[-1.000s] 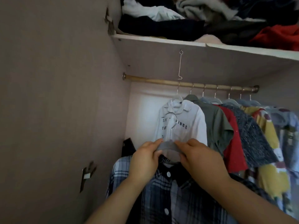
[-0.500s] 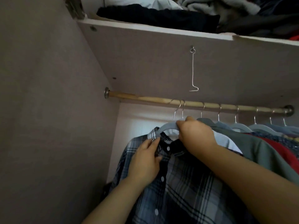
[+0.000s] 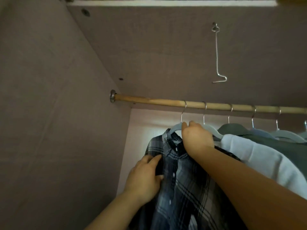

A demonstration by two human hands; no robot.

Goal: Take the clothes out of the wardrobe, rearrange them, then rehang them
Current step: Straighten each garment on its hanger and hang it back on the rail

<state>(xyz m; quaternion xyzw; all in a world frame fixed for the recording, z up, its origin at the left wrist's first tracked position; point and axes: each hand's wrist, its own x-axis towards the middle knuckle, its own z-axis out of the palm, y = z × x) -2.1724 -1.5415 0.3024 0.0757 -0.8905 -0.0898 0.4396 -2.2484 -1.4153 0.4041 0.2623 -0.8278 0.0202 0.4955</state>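
Plaid shirt (image 3: 187,180) on grey hanger (image 3: 175,128), hook over rod (image 3: 166,102), leftmost in wardrobe row. R hand (image 3: 196,136) grips hanger top; L hand (image 3: 144,178), at 7 o'clock of R hand, pinches shirt front.

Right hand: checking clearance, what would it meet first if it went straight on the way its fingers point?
Probably the wooden rod above the grey hanger that the right hand grips; depth is unclear.

Dark plaid shirt (image 3: 187,180), hung leftmost on rod (image 3: 166,102)
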